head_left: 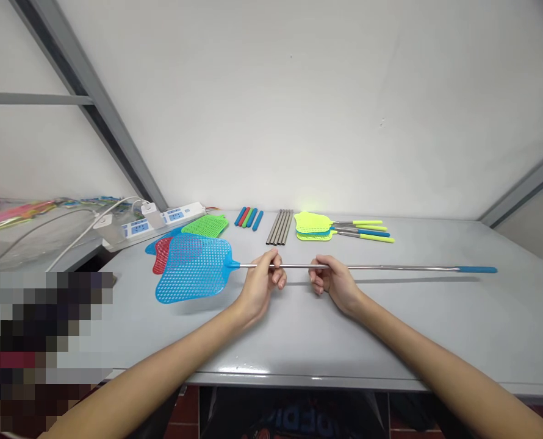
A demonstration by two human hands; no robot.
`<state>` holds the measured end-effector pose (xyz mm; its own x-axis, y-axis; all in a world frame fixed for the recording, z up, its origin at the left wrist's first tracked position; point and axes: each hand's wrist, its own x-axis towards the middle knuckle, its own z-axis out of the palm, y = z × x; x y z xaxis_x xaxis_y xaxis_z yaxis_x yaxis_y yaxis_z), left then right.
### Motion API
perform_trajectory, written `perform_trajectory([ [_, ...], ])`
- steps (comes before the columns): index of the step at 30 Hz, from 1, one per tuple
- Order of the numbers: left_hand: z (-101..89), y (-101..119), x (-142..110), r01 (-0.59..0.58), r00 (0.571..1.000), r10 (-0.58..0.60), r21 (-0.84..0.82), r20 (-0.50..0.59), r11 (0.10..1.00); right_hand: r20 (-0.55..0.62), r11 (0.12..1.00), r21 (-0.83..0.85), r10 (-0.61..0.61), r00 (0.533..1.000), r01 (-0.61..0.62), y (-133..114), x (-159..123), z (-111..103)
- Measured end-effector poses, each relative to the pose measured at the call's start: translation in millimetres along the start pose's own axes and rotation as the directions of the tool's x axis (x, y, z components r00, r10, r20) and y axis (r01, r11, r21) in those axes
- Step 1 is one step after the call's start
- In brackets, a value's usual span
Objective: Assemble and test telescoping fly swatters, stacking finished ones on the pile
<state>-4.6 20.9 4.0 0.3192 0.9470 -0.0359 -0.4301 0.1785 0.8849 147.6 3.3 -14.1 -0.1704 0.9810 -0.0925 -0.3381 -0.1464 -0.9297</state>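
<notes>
across the middle of the frame, the left hand [257,289] and right hand [340,285] pinch the blue swatter [193,269] by its metal rod [404,267], thumbs against curled fingers, and its far blue handle [477,269] could dip if the right thumb loosens.

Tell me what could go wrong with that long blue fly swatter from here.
The thin metal rod reaches far to the right of both hands, so the blue grip could dip or swing. The blue mesh head sits close in front of the red one and might knock it. If the rod swings back, it could strike the stacked swatters.
</notes>
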Motion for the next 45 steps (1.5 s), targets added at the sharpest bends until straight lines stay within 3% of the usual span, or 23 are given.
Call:
perform_trajectory([
  [4,2.0,3,-4,0.081,0.972,-0.096,0.077,0.213,0.994,0.077,0.994,-0.074,0.084,0.993,-0.078,5,2,-2],
  [8,1.3,6,-9,0.221,0.859,-0.248,0.112,0.447,0.969,0.173,0.986,-0.103,0.150,0.973,-0.133,5,0,-4],
  [12,-2.8,7,-8,0.269,0.795,-0.282,0.103,0.537,0.957,0.374,0.956,-0.101,0.293,0.880,-0.275,2,-5,-5],
  [15,-5.5,7,-6,0.295,0.766,-0.298,0.100,0.569,0.950,0.460,0.941,-0.136,0.336,0.822,-0.309,2,-6,-5],
  [21,-7.6,2,-7,0.305,0.736,-0.293,0.088,0.610,0.948,0.480,0.946,-0.143,0.323,0.815,-0.291,2,-6,-5],
  [27,-12.5,-1,-7,0.382,0.679,-0.365,0.118,0.637,0.916,0.507,0.915,-0.201,0.403,0.762,-0.350,0,-6,-6],
  [35,-12.1,-4,-8,0.479,0.645,-0.399,0.061,0.652,0.875,0.502,0.921,-0.217,0.389,0.772,-0.323,7,-7,-5],
  [45,-6.0,-3,-12,0.565,0.661,-0.443,-0.014,0.606,0.825,0.487,0.927,-0.185,0.375,0.789,-0.327,11,-9,-1],
])
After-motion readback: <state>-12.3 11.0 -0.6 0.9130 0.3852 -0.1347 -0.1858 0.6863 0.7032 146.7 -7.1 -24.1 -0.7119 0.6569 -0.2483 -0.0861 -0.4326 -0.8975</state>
